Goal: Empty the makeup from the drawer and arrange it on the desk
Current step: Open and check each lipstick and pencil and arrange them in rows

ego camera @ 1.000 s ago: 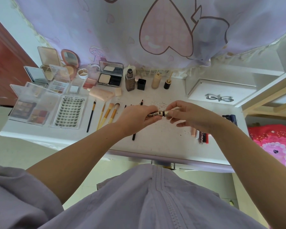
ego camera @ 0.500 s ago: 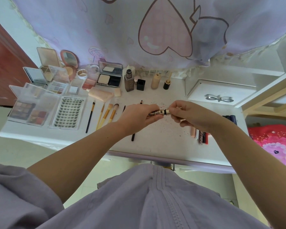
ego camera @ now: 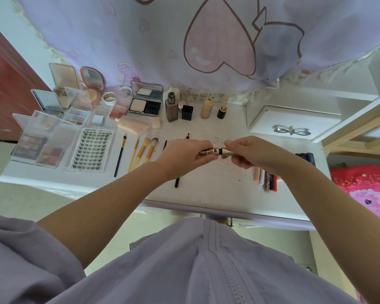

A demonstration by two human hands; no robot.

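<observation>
Mascara (ego camera: 215, 151) lies crosswise above the worktop (ego camera: 217, 185), left hand (ego camera: 184, 155) gripping tube, right hand (ego camera: 250, 152) closed on cap

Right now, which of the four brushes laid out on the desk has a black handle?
The leftmost brush, next to the lash tray. Its handle is black with a gold ferrule; the other three brushes have yellow handles.
</observation>
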